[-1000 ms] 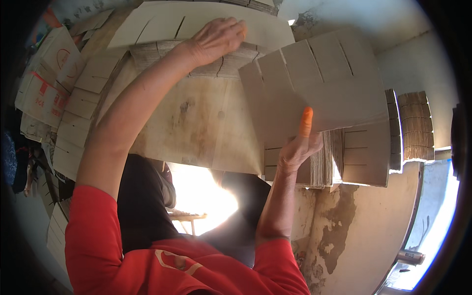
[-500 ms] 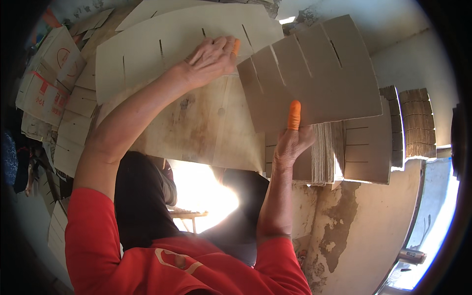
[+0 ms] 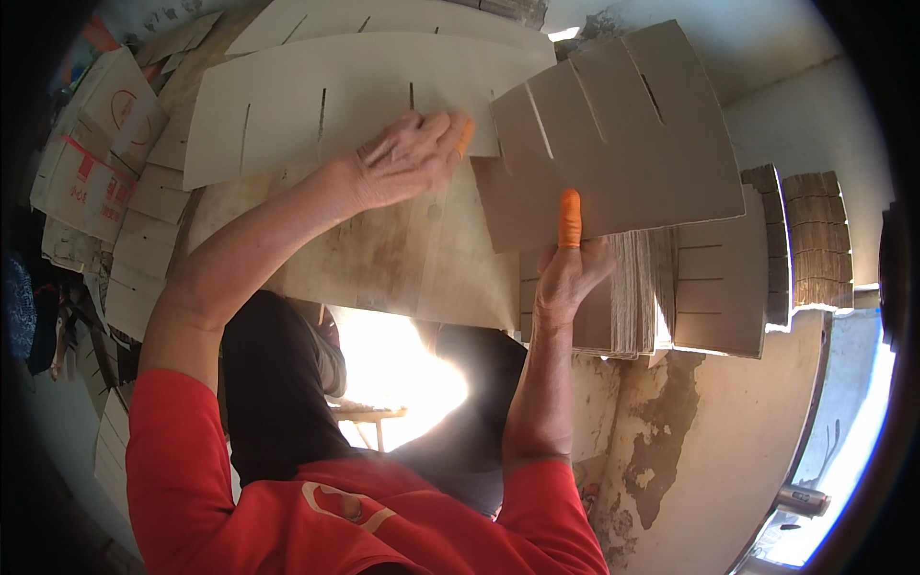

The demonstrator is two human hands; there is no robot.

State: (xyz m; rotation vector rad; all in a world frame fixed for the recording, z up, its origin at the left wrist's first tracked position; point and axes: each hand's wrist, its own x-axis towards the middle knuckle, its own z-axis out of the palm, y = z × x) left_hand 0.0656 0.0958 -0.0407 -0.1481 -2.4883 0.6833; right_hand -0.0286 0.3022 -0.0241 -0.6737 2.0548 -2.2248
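Note:
My right hand [image 3: 575, 273] grips the lower edge of a grey-brown cardboard sheet [image 3: 652, 172] with several slots. Its thumb, in an orange finger cover [image 3: 570, 218], presses on the face, while the fingers behind are hidden. My left hand [image 3: 412, 158] is closed at the near edge of a long, pale slotted cardboard strip [image 3: 278, 120], with its fingertips partly hidden. An orange cover [image 3: 465, 138] sits on one of its fingers. The strip's right end meets the left side of the tilted grey-brown sheet, where their slots lie close together.
Under the strip is a wooden board [image 3: 383, 259]. Another slotted strip [image 3: 383, 21] lies farther back. Upright cardboard stacks [image 3: 637, 292] stand at the right, with bundled pieces [image 3: 817, 240] beyond. At the left is a printed carton [image 3: 96, 149] beside more slotted sheets [image 3: 144, 244].
My left hand has come slightly nearer to me, and the pale strip has shifted with it, baring more of the strip behind. The sheet in my right hand has barely moved.

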